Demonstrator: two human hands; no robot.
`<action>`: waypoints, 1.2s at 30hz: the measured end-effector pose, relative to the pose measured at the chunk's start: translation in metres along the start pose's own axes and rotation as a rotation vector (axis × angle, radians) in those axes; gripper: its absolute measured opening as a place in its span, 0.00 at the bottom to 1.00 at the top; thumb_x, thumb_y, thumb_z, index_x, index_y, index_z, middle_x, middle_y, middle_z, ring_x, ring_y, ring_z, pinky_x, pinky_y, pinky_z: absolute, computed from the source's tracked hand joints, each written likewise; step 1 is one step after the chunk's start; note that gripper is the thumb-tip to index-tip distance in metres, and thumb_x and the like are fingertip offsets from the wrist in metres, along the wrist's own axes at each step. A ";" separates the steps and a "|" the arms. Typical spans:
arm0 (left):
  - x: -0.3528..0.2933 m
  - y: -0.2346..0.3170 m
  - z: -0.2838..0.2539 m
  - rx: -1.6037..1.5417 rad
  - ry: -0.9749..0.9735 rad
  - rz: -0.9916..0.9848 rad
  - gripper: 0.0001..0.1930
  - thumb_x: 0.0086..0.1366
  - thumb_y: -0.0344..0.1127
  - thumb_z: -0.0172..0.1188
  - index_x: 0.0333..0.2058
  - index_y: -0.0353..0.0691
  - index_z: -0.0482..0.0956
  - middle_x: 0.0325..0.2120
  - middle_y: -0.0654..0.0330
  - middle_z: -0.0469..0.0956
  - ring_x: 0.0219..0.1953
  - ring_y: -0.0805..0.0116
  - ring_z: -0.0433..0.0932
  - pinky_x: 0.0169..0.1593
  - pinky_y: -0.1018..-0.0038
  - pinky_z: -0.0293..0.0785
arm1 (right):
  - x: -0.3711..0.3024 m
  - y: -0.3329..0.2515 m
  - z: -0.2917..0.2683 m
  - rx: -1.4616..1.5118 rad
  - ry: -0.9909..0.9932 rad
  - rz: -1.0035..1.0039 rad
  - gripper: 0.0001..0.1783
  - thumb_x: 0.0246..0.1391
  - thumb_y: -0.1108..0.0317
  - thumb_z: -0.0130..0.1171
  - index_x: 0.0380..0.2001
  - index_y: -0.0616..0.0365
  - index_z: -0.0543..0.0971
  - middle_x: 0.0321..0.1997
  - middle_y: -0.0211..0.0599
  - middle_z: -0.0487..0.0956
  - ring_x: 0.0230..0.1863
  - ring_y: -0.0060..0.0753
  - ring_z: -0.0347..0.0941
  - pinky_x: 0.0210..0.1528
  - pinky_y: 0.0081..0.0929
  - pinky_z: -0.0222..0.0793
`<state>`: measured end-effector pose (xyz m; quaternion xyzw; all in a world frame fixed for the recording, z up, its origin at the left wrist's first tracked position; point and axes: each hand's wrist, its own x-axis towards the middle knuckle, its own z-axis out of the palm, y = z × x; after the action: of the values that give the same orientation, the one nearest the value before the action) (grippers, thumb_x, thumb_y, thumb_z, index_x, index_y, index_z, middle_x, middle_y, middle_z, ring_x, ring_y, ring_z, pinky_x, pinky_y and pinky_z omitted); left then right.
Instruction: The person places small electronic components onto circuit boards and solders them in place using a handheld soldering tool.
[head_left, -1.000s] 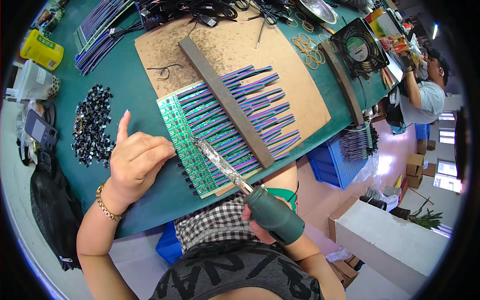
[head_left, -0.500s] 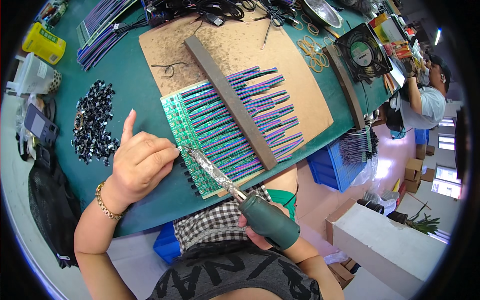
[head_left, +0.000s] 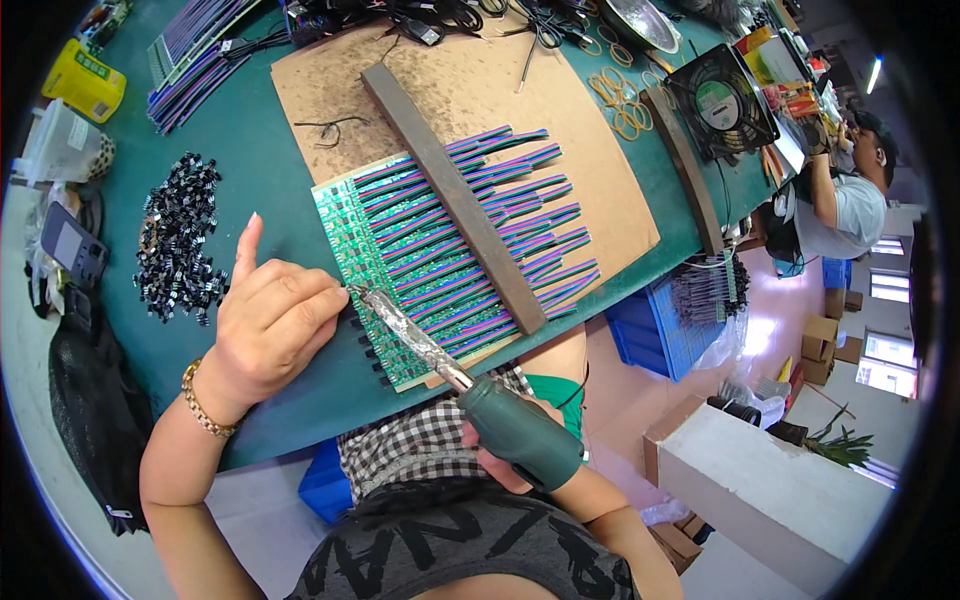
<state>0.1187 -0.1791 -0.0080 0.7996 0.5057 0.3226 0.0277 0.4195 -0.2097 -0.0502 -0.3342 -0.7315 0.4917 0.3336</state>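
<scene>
My right hand (head_left: 500, 462) grips the dark green handle of a soldering iron (head_left: 470, 390), mostly hidden under it. The foil-wrapped shaft runs up-left and its tip meets the left edge of a row of green circuit boards (head_left: 352, 235). Flat multicoloured ribbon cables (head_left: 470, 240) lie across the boards, pinned under a dark metal bar (head_left: 455, 195). My left hand (head_left: 262, 325) rests on the green table beside the boards, fingers pinched at the iron's tip, little finger raised. Whether it holds solder wire I cannot tell.
A pile of small black parts (head_left: 180, 250) lies left of my hand. The boards sit on a brown cardboard sheet (head_left: 470, 85). A yellow box (head_left: 85, 80), a phone (head_left: 70, 245), a black fan (head_left: 722, 100), rubber bands (head_left: 620, 100), a blue crate (head_left: 655, 330). Another person (head_left: 850, 200) works far right.
The iron's tip and my left hand's pinched fingers have shifted slightly up along the left edge of the boards. The boards, cables and bar have not moved.
</scene>
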 end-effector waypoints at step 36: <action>0.001 -0.002 -0.002 -0.043 -0.024 0.010 0.14 0.41 0.20 0.68 0.30 0.38 0.80 0.28 0.61 0.79 0.29 0.67 0.77 0.66 0.48 0.55 | -0.004 -0.016 -0.015 -0.001 -0.221 0.181 0.21 0.45 0.73 0.63 0.46 0.64 0.75 0.35 0.35 0.82 0.35 0.28 0.80 0.39 0.23 0.75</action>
<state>0.1161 -0.1779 -0.0072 0.8052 0.4943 0.3240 0.0494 0.4316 -0.2103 -0.0308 -0.3430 -0.7308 0.5534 0.2051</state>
